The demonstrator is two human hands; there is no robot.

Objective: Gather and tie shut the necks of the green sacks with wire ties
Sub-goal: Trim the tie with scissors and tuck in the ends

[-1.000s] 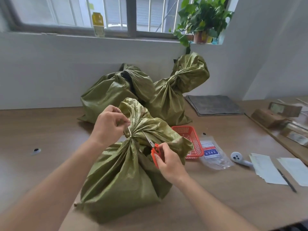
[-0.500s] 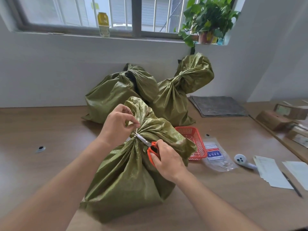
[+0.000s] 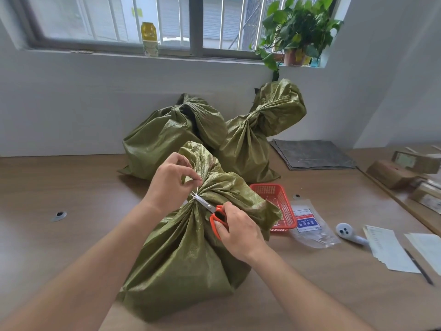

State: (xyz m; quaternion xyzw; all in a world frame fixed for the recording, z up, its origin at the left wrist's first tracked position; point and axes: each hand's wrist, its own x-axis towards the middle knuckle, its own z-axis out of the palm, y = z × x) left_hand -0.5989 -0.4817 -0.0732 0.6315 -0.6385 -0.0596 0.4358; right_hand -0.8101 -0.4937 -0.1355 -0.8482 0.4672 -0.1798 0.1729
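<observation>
The wooden counter [image 3: 71,187] carries three green sacks [image 3: 186,254] (two back by the wall), a red basket [image 3: 279,204], a clear packet [image 3: 310,225], grey sheets [image 3: 312,154], papers [image 3: 386,247], a pen [image 3: 418,266] and cardboard boxes [image 3: 391,173].

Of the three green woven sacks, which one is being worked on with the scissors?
The nearest green woven sack: both hands are at its neck, orange-handled scissors there; the two others stand untouched by the wall.

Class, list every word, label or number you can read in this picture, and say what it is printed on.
None can be read with certainty.
Clear plastic packet: red-and-blue label, print too blurred.
Yellow bottle on the sill: label too small.
Paper sheets: faint lines, unreadable.
Cardboard boxes: labels blurred.
</observation>
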